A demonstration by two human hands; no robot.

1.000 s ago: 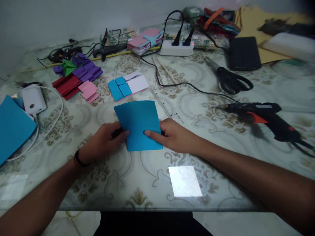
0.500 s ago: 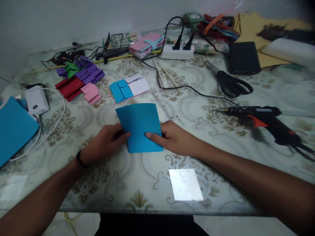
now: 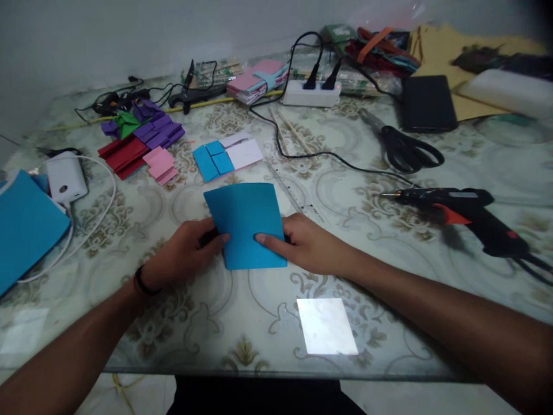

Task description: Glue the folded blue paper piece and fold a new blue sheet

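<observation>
A slightly curved sheet of blue paper (image 3: 246, 216) is held up off the patterned table by its two sides. My left hand (image 3: 190, 248) pinches the left edge, thumb in front and fingers behind. My right hand (image 3: 309, 245) grips the right edge, its thumb lying on the front face. The paper hides the fingertips of both hands. Just beyond it lie a clear ruler (image 3: 294, 196) and a folded card in blue and white (image 3: 228, 155).
Folded pink paper (image 3: 161, 164), red paper (image 3: 123, 154) and purple paper (image 3: 159, 131) lie at back left. More blue paper (image 3: 30, 225) and a white charger (image 3: 65, 176) are far left. Scissors (image 3: 408, 147), a glue gun (image 3: 466, 210) and a power strip (image 3: 311, 95) stand right and behind.
</observation>
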